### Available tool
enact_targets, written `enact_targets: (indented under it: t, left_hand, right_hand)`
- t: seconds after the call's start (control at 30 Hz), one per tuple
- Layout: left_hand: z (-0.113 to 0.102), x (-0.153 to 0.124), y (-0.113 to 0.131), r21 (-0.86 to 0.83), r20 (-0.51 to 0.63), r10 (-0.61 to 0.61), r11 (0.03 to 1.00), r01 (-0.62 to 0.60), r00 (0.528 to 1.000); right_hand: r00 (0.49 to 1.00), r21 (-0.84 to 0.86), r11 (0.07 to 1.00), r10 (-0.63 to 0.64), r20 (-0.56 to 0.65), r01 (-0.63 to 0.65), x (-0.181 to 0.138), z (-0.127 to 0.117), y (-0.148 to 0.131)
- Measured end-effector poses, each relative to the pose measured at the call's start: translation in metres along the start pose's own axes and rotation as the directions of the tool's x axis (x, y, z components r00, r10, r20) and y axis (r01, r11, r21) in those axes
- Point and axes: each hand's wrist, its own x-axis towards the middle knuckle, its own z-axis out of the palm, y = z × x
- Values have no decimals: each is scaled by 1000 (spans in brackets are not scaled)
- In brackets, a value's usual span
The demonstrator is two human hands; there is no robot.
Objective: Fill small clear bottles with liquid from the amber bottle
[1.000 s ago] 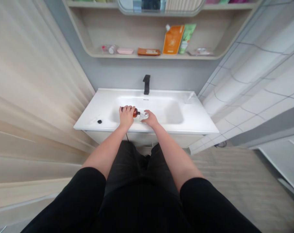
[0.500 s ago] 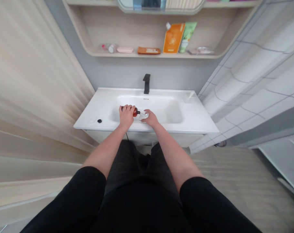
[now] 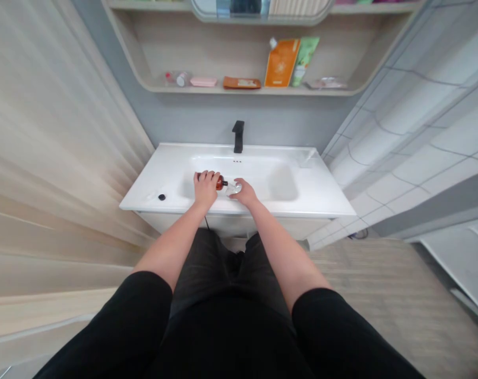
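Note:
My left hand [image 3: 206, 188] is wrapped round a reddish-brown bottle [image 3: 219, 182], which lies on its side with its dark neck pointing right. That neck meets the mouth of a small clear cup [image 3: 232, 188], or sits just in front of it; I cannot tell if they touch. Fingers of my right hand [image 3: 245, 192] are closed round the clear cup, whose opening is tilted toward the bottle. Both hands are over the front part of the white sink basin [image 3: 283, 181]. Whether liquid is flowing between the two is too small to make out.
A black faucet [image 3: 238, 137] rises behind the basin. On the counter's left lies a small black cap [image 3: 162, 197]; a clear container [image 3: 308, 158] stands at the right rear. Above, a shelf [image 3: 176, 31] holds an orange pouch [image 3: 282, 63] and a green tube [image 3: 304, 60]. A curtain [image 3: 45, 158] hangs at left.

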Motion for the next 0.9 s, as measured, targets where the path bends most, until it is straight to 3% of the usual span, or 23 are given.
enact_targets:
  t: [0.9]
  left_hand:
    - [0,-1,1,50,-27,20,999,-19,999]
  right_hand:
    - [1000,-33,999,17,11,-17,-5,-6,-11]
